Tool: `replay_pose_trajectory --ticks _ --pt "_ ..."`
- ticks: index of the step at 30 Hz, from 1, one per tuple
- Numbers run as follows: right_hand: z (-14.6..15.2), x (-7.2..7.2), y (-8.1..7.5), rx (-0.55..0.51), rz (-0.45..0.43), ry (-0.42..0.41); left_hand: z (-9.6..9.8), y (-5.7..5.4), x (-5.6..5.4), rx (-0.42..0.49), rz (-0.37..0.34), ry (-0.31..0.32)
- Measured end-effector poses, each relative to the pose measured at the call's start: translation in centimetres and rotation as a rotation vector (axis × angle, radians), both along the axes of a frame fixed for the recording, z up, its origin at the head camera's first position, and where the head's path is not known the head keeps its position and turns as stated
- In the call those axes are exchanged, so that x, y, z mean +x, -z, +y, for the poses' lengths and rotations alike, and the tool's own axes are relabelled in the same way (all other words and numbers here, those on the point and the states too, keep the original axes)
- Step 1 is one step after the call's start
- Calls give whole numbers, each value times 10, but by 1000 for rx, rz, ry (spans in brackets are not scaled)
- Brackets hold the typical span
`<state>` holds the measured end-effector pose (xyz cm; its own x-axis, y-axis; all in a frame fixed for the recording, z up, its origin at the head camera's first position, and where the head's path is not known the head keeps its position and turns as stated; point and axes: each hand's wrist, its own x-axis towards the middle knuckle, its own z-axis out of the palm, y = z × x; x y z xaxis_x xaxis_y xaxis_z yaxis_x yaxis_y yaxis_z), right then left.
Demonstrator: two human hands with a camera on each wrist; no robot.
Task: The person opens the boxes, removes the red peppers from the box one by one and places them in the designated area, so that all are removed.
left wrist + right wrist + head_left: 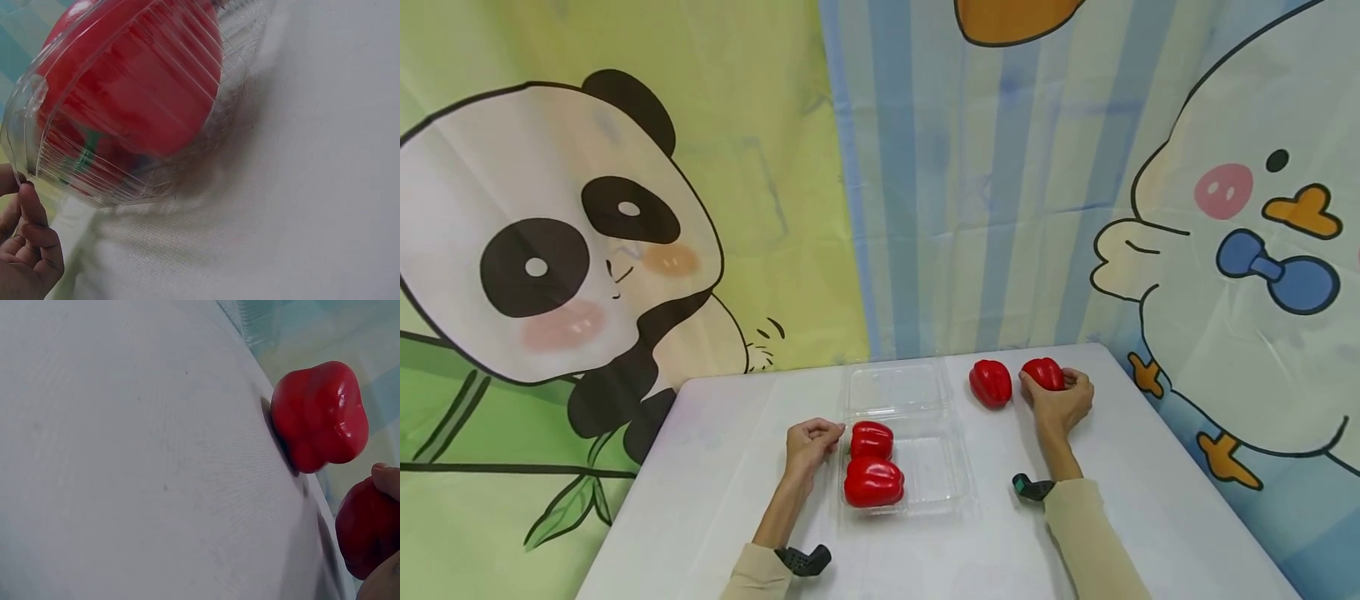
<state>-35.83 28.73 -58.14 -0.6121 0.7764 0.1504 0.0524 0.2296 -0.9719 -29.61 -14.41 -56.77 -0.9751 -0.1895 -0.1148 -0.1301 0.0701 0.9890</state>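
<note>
Red pepper held close to the desk's far right corner

The right hand has thumb and fingers clamped round the pepper's sides; whether it is clear of the desk, I can't tell. A loose pepper sits just to its left, by the far edge. Farther from that edge, the left hand pinches the left rim of a clear box, where a near pepper and a farther pepper lie along the left side; its lid lies open toward the far edge.

I'd judge the held one light and fairly stiff, slick on that glossy skin and likely to dent if squeezed, so best taken round its broad sides.

The left wrist view shows what the head view doesn't: a bit of green, probably a stem, behind the plastic. Only the right wrist view brings out the loose pepper's lobed shape.
</note>
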Motion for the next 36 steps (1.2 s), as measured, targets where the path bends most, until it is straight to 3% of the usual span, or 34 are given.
replay_pose_trajectory --ticks 22,36 --pt "-9 -6 6 10 -14 3 2 -3 1 -4 -14 -13" --pt "-8 -5 14 56 31 -18 0 -1 -1 -13 -20 -12"
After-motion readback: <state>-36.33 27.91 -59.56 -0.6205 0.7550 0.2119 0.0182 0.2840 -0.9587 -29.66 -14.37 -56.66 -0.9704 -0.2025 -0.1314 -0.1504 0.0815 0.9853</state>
